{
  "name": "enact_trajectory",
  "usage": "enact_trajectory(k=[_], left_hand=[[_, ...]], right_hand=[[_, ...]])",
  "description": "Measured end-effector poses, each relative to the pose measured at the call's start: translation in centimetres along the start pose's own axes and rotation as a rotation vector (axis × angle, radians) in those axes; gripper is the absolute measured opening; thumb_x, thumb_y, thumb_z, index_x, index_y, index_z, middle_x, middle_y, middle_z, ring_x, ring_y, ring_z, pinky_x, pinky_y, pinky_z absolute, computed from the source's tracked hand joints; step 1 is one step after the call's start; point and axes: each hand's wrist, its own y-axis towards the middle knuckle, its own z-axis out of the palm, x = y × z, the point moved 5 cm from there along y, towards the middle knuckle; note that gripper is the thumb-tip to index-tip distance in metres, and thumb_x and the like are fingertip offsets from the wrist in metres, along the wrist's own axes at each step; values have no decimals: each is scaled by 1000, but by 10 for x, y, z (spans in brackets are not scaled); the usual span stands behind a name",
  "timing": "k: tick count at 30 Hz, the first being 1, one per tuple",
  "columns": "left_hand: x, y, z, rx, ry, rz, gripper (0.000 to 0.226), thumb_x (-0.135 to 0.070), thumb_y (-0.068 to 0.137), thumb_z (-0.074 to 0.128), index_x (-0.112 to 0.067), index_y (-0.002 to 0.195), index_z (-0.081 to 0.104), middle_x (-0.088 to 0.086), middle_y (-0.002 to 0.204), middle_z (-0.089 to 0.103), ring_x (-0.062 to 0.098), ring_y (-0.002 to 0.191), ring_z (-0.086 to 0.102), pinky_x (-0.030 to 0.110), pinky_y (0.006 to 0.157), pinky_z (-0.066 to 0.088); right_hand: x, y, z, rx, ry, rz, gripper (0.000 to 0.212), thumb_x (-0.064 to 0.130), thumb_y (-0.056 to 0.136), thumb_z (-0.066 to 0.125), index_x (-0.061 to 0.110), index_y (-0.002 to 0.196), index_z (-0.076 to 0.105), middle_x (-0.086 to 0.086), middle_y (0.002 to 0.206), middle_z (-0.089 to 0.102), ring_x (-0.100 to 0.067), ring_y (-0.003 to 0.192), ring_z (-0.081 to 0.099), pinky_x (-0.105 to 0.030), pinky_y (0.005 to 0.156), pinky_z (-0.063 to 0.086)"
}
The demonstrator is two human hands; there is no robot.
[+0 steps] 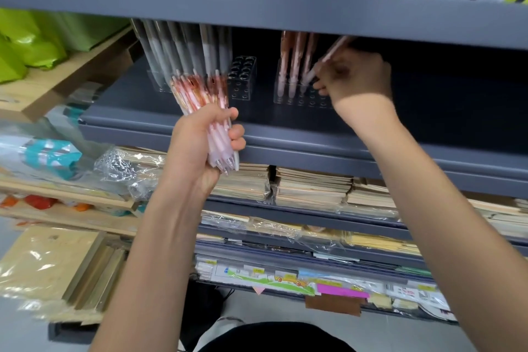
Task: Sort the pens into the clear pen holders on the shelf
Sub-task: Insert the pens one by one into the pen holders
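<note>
Grey shelf [285,128]: L grip [197,140] round pen bundle [200,91], R grip [357,77] snug on 1 pen [333,51].

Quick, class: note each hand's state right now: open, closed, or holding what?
Left hand: closed round a bundle of pink pens.
Right hand: pinching one pink pen, its lower end at the clear pen holder.

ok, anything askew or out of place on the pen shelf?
Nothing spilled or damaged. The one thing askew is the pen pinched in the right hand: it leans over the right clear holder, while the pink pens standing in it are upright. It looks mid-insertion, not misplaced. The left hand grips a pen bundle.
</note>
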Motion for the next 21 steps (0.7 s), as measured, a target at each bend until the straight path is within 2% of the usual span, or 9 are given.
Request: enact_trajectory(k=[2, 4, 5, 7, 13, 16, 18, 19, 21], left_hand=[[-1, 0, -2, -3, 14, -15, 9, 2, 88, 48, -3, 82, 52, 8, 75, 51, 13, 50, 42, 22, 42, 32], [-2, 0, -3, -1, 18, -27, 11, 2, 88, 47, -4, 80, 51, 7, 74, 50, 13, 49, 41, 21, 42, 31], [-3, -1, -4, -3, 20, -31, 11, 1, 88, 47, -4, 80, 51, 7, 74, 51, 13, 48, 41, 21, 42, 31], [-5, -1, -6, -15, 23, -37, 12, 1, 89, 47, -5, 78, 50, 7, 74, 51, 13, 48, 41, 22, 41, 31], [-8, -2, -12, 31, 59, -96, 9, -3, 91, 48, -7, 84, 47, 6, 75, 53, 12, 48, 41, 22, 40, 32], [-9, -2, -10, 75, 72, -108, 7, -7, 93, 48, -9, 88, 46, 5, 76, 55, 12, 48, 40, 22, 41, 32], [-9, -3, -9, 110, 84, -115, 5, -7, 92, 48, -10, 90, 45, 5, 76, 55, 12, 49, 40, 22, 41, 32], [-8, -3, -9, 126, 96, -117, 6, -7, 91, 49, -10, 90, 44, 5, 77, 55, 13, 49, 40, 22, 41, 32], [-5, -4, -6, 163, 126, -131, 11, -8, 86, 53, -10, 92, 44, 5, 76, 55, 14, 49, 40, 22, 42, 31]], right_hand=[[7, 5, 5, 45, -162, -7, 20, 27, 91, 58, 13, 82, 70, -11, 90, 74, -36, 93, 66, -46, 89, 54], [18, 9, 8, 86, -345, -25, 25, 31, 93, 58, 9, 95, 70, -13, 104, 71, -35, 101, 64, -36, 94, 50], [22, 11, 9, 111, -419, -28, 28, 34, 94, 57, 9, 101, 68, -13, 111, 68, -34, 105, 62, -30, 93, 48], [27, 13, 12, 174, -508, -13, 33, 37, 97, 53, 9, 111, 63, -13, 119, 64, -32, 110, 59, -26, 85, 41], [31, 13, 13, 234, -581, 36, 33, 36, 98, 52, 8, 114, 60, -12, 121, 61, -31, 109, 57, -25, 79, 34], [30, 8, 10, 238, -542, 53, 32, 37, 95, 57, 9, 105, 67, -9, 110, 68, -29, 102, 62, -24, 76, 39], [29, -2, 2, 131, -422, 72, 26, 37, 91, 62, 15, 102, 70, -3, 107, 71, -26, 101, 65, -24, 86, 47], [29, -10, -2, 51, -308, 93, 19, 34, 88, 64, 20, 99, 71, 0, 102, 73, -25, 97, 67, -30, 89, 51], [28, -30, -5, -29, -25, 129, 7, 24, 83, 63, 27, 83, 71, 5, 80, 73, -18, 76, 69, -36, 75, 58]])
